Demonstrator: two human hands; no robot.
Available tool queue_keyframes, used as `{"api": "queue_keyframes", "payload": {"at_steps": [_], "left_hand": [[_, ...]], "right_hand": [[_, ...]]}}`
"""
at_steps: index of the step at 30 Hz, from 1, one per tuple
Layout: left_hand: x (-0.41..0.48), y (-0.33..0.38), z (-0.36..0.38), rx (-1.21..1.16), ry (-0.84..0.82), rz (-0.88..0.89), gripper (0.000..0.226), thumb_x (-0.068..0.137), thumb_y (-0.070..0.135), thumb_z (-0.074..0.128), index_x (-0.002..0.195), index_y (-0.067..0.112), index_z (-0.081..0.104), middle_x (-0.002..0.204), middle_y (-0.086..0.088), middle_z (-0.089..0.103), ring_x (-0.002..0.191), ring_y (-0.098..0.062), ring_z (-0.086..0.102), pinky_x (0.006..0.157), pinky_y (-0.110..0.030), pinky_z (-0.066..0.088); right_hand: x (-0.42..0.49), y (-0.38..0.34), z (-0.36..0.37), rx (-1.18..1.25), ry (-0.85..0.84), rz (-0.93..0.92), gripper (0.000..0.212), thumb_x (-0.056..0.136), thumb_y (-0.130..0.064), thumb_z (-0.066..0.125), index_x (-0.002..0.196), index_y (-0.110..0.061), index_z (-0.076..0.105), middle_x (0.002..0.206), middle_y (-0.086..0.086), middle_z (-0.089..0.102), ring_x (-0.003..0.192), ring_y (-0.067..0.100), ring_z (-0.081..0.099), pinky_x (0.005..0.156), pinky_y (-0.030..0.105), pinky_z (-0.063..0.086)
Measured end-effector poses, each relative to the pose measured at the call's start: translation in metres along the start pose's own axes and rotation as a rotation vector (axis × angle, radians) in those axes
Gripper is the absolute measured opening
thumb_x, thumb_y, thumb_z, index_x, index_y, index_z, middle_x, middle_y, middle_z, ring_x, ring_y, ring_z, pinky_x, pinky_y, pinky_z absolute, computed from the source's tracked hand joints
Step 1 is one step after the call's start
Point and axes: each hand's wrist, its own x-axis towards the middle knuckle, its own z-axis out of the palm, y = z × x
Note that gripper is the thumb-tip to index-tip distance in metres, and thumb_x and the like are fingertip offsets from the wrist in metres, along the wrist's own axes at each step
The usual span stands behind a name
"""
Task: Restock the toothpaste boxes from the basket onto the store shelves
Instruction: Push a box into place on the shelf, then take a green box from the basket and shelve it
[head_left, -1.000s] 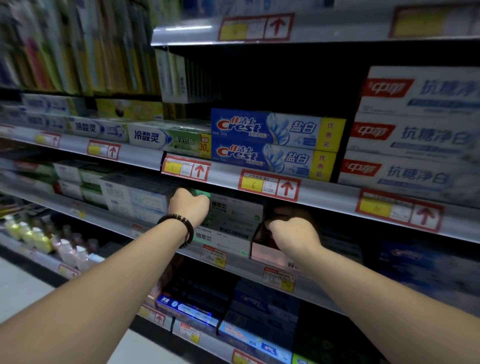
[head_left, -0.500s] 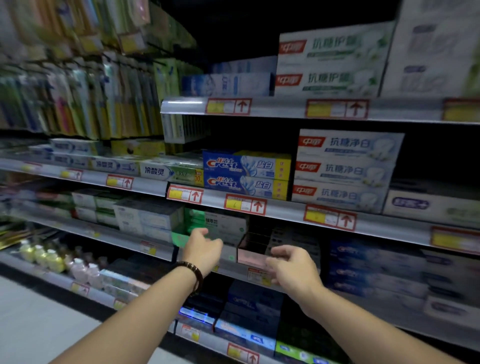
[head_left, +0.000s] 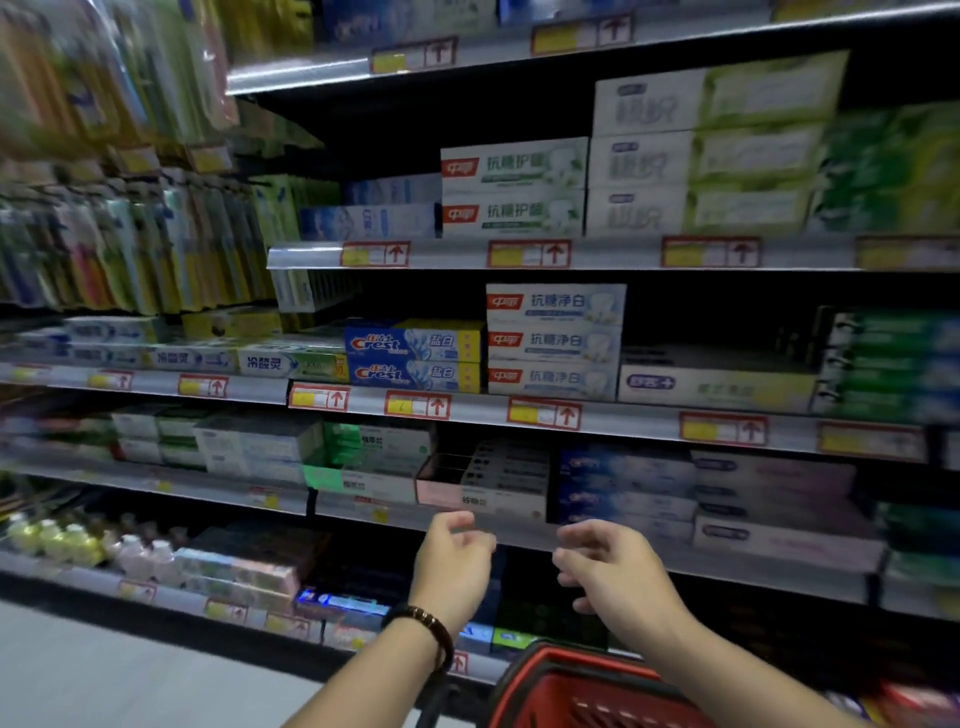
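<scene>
My left hand (head_left: 454, 564), with a dark bead bracelet on its wrist, hangs in front of the shelves with loosely curled fingers and holds nothing. My right hand (head_left: 618, 574) hovers beside it, fingers relaxed and empty too. Both are clear of the shelf edge. Above them on the shelf stand a green and white toothpaste box stack (head_left: 376, 457) and a pink and black boxed pack (head_left: 483, 480). A red plastic basket (head_left: 566, 691) shows at the bottom, under my right forearm; its contents are hidden.
Shelves (head_left: 613, 415) full of toothpaste boxes fill the view, with blue Crest boxes (head_left: 415, 356) and white boxes with red logos (head_left: 553, 340) one level up. Toothbrush packs (head_left: 119, 234) hang at the left. Small bottles (head_left: 67, 540) stand low left above grey floor (head_left: 104, 675).
Both hands have drawn back and down from the green and pink boxes on the shelf. The view has pulled away from the shelves, and the red basket has come into sight.
</scene>
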Motion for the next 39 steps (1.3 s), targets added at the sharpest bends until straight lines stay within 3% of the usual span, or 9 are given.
{"api": "queue_keyframes", "payload": {"at_steps": [5,9,13,16,21,32,34,39], "left_hand": [[-0.049,-0.01,0.04,-0.016,-0.117,-0.04,0.017,0.101,0.016,0.063,0.116,0.022,0.057,0.103,-0.001,0.068,0.089,-0.018,0.07,0.082,-0.035,0.056],[-0.073,-0.032,0.066,0.052,-0.173,-0.016,0.018,0.099,0.018,0.065,0.114,0.024,0.059,0.099,-0.003,0.072,0.09,-0.023,0.073,0.092,-0.043,0.058],[-0.084,-0.042,0.083,0.095,-0.202,0.011,0.016,0.1,0.022,0.064,0.114,0.028,0.059,0.101,-0.001,0.072,0.089,-0.021,0.074,0.079,-0.039,0.057],[-0.09,-0.05,0.097,0.114,-0.213,0.023,0.016,0.099,0.024,0.064,0.113,0.03,0.06,0.099,0.003,0.073,0.085,-0.015,0.075,0.082,-0.04,0.059],[-0.101,-0.064,0.121,0.118,-0.269,0.041,0.014,0.102,0.021,0.062,0.114,0.026,0.059,0.1,0.0,0.072,0.082,-0.01,0.073,0.064,-0.024,0.05],[-0.111,-0.086,0.156,0.187,-0.416,-0.023,0.016,0.102,0.019,0.063,0.117,0.023,0.06,0.105,0.0,0.071,0.089,-0.015,0.073,0.073,-0.028,0.052],[-0.114,-0.087,0.159,0.209,-0.439,-0.018,0.017,0.102,0.019,0.063,0.118,0.023,0.06,0.105,0.0,0.071,0.092,-0.016,0.073,0.077,-0.03,0.055],[-0.125,-0.091,0.168,0.289,-0.498,-0.004,0.018,0.103,0.023,0.063,0.12,0.024,0.059,0.108,0.003,0.07,0.096,-0.014,0.072,0.069,-0.026,0.054]], "right_hand": [[-0.038,0.031,-0.032,-0.006,0.023,0.032,0.013,0.091,-0.03,0.079,0.104,-0.029,0.076,0.089,-0.002,0.079,0.084,0.017,0.077,0.084,0.05,0.064],[-0.061,0.065,-0.057,-0.006,0.041,0.039,0.012,0.09,-0.027,0.08,0.101,-0.03,0.077,0.087,-0.002,0.079,0.081,0.019,0.078,0.078,0.049,0.065],[-0.075,0.094,-0.075,0.023,0.067,0.034,0.012,0.092,-0.02,0.078,0.101,-0.027,0.077,0.088,0.008,0.077,0.087,0.031,0.076,0.079,0.054,0.061],[-0.086,0.114,-0.085,0.052,0.091,0.06,0.012,0.093,-0.019,0.078,0.1,-0.028,0.077,0.089,0.012,0.076,0.088,0.036,0.075,0.076,0.057,0.06],[-0.099,0.142,-0.11,0.045,0.121,0.099,0.012,0.094,-0.017,0.076,0.103,-0.025,0.075,0.089,0.009,0.078,0.085,0.031,0.077,0.075,0.053,0.062],[-0.115,0.169,-0.155,0.069,0.184,0.226,0.012,0.097,-0.008,0.071,0.108,-0.015,0.072,0.1,0.013,0.08,0.086,0.023,0.078,0.062,0.029,0.059],[-0.117,0.17,-0.159,0.077,0.179,0.248,0.012,0.098,-0.009,0.072,0.109,-0.012,0.072,0.101,0.012,0.079,0.085,0.023,0.077,0.063,0.029,0.059],[-0.122,0.182,-0.165,0.087,0.184,0.318,0.011,0.097,-0.011,0.073,0.107,-0.014,0.074,0.097,0.008,0.081,0.084,0.024,0.076,0.073,0.039,0.061]]}}
